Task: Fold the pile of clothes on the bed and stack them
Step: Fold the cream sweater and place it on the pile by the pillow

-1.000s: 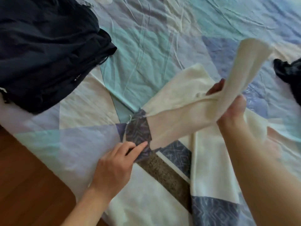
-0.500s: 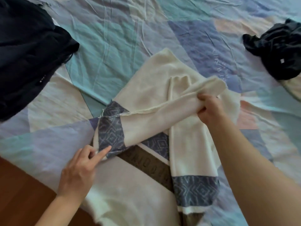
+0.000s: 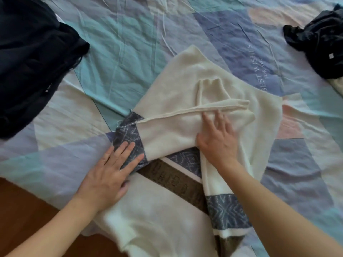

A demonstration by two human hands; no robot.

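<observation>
While the cream sweater [image 3: 174, 86] lies spread on the bed [image 3: 130, 43], my left hand [image 3: 109, 175] presses flat on its blue patterned cuff [image 3: 128, 134] and my right hand [image 3: 217, 140] flattens the folded sleeve, fingers straight; dark clothes pile [image 3: 31, 52] sits far left

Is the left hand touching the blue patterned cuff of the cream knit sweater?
Touching. The head view shows the left hand with straight fingers pressing flat on the blue patterned cuff of the cream knit sweater.
</observation>
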